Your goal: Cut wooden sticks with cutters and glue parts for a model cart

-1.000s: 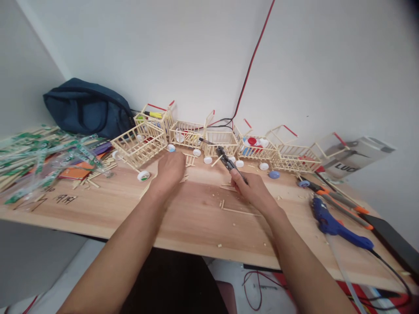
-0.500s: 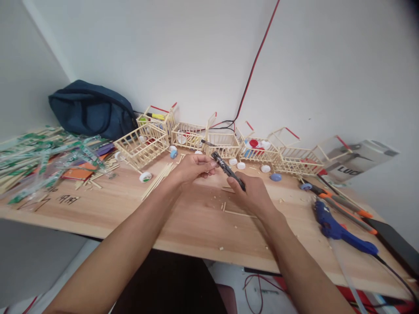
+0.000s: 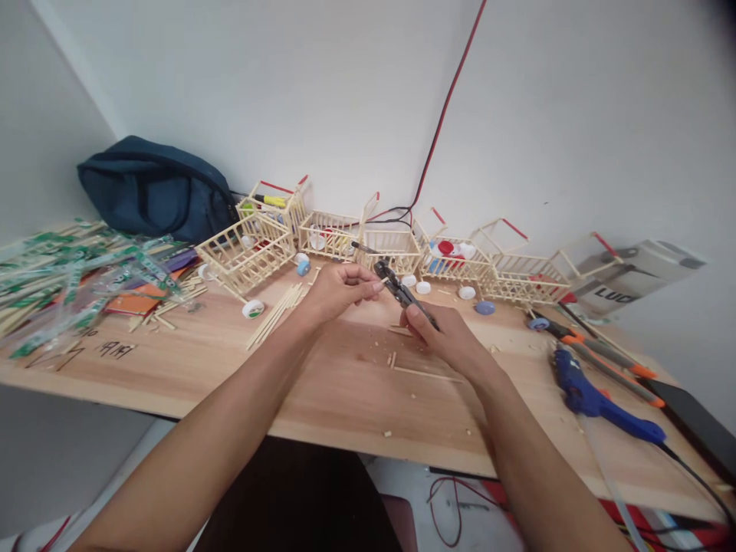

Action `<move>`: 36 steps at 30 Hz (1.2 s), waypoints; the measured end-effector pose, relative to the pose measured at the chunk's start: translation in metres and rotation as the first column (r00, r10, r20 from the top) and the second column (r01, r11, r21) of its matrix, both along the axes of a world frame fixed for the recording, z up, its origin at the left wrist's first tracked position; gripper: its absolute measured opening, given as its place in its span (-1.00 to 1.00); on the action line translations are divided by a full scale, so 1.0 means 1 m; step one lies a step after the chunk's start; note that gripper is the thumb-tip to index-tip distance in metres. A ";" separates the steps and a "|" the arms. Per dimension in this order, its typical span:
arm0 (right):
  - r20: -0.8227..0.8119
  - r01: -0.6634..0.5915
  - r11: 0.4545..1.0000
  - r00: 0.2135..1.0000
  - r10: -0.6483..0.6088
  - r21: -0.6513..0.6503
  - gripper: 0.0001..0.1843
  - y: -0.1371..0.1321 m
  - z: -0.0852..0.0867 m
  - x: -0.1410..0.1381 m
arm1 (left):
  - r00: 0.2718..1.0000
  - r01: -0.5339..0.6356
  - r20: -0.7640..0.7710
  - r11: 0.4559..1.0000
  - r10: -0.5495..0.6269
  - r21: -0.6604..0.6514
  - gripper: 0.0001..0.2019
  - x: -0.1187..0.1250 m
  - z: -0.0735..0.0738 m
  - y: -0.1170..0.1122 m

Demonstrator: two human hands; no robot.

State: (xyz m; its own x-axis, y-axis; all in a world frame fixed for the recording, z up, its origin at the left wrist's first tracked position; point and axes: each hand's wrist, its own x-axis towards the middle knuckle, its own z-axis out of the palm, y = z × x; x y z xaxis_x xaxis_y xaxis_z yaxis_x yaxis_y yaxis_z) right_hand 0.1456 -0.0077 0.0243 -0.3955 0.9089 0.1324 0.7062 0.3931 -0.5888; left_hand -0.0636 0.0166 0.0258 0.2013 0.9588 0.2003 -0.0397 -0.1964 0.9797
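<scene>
Two hands are meeting over the middle of the wooden table, one feeding a stick into a pair of cutters.

The left hand is pinching a short, pale wooden stick between thumb and fingertips, its long axis running toward three o'clock, straight at the dark pliers. The right hand is wrapping the handles, its fingers closed around them; the nose is pointing to ten o'clock and touching the stick's tip. A bundle of sticks is lying at eight o'clock from the left hand, toy carts at twelve, a blue glue gun at four.
</scene>
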 end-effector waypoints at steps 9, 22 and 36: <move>0.047 0.047 0.993 0.998 -0.052 0.111 -0.44 -0.002 -0.001 -0.002 | 1.000 0.001 0.019 1.000 -0.001 -0.002 -0.78 0.003 -0.003 0.000; 0.047 0.100 0.976 0.993 -0.111 0.196 -0.43 -0.003 -0.003 -0.004 | 0.998 0.049 0.039 0.998 -0.050 0.046 -0.80 0.001 0.002 -0.003; 0.074 0.068 0.987 0.994 -0.080 0.144 -0.45 0.002 -0.005 0.000 | 0.984 0.128 0.119 0.991 -0.131 0.033 -0.69 0.001 -0.003 -0.001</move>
